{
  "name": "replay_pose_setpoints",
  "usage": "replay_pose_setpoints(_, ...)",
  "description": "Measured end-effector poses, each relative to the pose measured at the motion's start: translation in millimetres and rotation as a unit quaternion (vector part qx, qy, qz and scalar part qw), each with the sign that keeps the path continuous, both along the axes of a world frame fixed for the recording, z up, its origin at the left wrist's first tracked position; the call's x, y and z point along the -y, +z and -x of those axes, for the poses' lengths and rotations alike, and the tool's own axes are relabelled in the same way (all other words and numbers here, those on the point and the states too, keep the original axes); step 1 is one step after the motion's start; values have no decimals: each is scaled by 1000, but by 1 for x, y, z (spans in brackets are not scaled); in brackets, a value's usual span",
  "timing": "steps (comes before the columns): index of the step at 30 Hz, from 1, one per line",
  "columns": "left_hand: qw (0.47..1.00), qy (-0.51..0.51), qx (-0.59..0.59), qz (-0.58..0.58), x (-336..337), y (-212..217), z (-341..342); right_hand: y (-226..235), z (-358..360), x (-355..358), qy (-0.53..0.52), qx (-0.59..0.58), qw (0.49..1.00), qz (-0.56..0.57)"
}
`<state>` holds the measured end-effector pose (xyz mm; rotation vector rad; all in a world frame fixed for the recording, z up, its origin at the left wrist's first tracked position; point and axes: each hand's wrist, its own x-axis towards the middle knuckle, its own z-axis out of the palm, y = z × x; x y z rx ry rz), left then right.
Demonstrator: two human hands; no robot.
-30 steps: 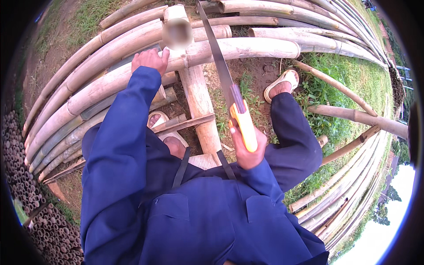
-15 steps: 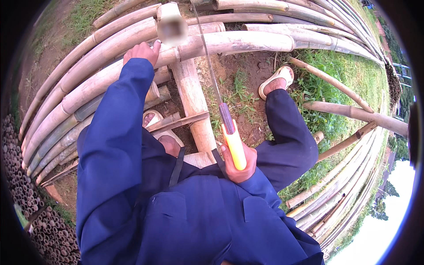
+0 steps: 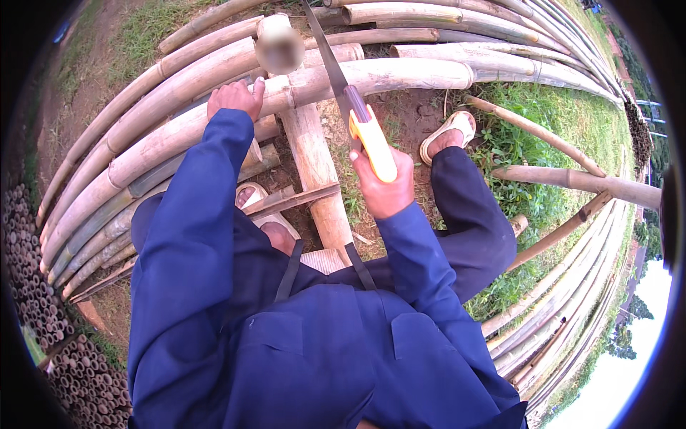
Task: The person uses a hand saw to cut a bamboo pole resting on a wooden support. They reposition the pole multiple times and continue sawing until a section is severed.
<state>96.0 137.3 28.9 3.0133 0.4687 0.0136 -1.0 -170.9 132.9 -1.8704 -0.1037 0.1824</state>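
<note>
My right hand (image 3: 386, 184) is closed round the yellow-orange handle of a hand saw (image 3: 329, 63). The saw's long blade points away from me and crosses the thick pale bamboo pole (image 3: 400, 74) to the right of my left hand. Whether the teeth have cut into the pole cannot be made out. My left hand (image 3: 236, 99) grips that same pole from above, its thumb toward the upright bamboo post (image 3: 274, 26). Beneath the pole a bamboo beam (image 3: 312, 146) runs back toward my seat, with a split bamboo strip (image 3: 296, 200) lying across it.
More long bamboo poles (image 3: 146, 93) lie side by side at the left and far side. My sandalled feet (image 3: 449, 134) stand on either side of the beam. Crossed bamboo supports (image 3: 572, 182) and another pole stack (image 3: 557, 314) are at the right. Cut bamboo ends (image 3: 78, 379) are piled lower left.
My right hand has pushed the saw forward, away from my body, and more of the blade's flat side shows. My left hand keeps its grip on the pole.
</note>
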Motion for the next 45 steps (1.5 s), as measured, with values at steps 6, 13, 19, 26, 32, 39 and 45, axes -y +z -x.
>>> replay_pose_setpoints(6,998,49,-12,27,-3,22,-1,-11,108,33,-26,31,999,-10)
replay_pose_setpoints(13,1000,18,11,11,4,-7,15,11,33,13,-18,-33,999,18)
replay_pose_setpoints(19,998,24,-32,48,7,30,-3,-17,13,-5,-25,-15,999,-41)
replay_pose_setpoints(26,999,39,-23,20,6,9,10,37,124,57,-8,-68,995,72)
replay_pose_setpoints(32,998,42,-27,42,4,24,-5,-3,-18,-14,-11,-19,999,-24)
replay_pose_setpoints(39,994,77,-47,57,-2,18,-2,50,153,71,-10,-84,992,92)
replay_pose_setpoints(45,999,16,5,30,8,10,-6,-6,-4,-2,-12,-10,1000,-22)
